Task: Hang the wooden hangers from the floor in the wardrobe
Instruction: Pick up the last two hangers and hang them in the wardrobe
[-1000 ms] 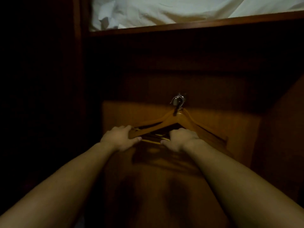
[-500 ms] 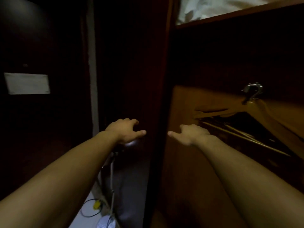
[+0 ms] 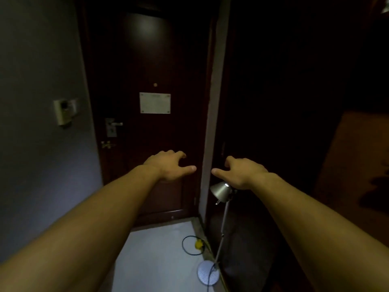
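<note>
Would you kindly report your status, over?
Left hand open, empty; right hand the same. No wooden hangers in view. Silver metal floor lamp below right hand.

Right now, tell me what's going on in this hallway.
A person holds both bare arms out towards a dark door. The left hand and right hand are empty, fingers loosely curled, thumbs pointing at each other. No wooden hanger is in view. A floor lamp stands below the right hand, with a coiled cable on the floor beside it. A brown wooden panel shows dimly at the far right.
</note>
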### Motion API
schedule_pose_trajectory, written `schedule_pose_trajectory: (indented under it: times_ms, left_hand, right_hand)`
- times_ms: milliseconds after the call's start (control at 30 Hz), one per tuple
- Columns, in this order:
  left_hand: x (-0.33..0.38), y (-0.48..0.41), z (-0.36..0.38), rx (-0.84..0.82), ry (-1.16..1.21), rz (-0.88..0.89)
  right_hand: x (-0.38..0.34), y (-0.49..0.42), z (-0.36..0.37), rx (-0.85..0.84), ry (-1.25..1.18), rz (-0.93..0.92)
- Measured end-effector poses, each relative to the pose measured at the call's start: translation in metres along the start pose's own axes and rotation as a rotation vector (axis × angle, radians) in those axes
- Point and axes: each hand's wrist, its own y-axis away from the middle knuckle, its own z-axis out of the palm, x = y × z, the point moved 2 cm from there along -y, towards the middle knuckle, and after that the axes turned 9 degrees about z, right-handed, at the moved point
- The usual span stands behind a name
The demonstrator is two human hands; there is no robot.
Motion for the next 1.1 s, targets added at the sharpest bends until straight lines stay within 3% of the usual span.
schedule_pose_trajectory:
  times_ms: [200,400,1100]
  left_hand:
    - [-0.091,0.029,0.018,-0.091,-0.023,-0.087]
    - [-0.140,0.028,0.049,-0.179,-0.018,-0.109]
    - [-0.145,-0.077,0.251,-0.512,0.105,-0.208]
  right_hand:
    - [-0.097,-0.001,0.052,-0.115,-0.007,-0.118]
    - [-0.136,-0.015,0.102,-0.226,0.000,-0.161]
    - [-0.080,-0.158,0.302,-0.566,-0.079,-0.125]
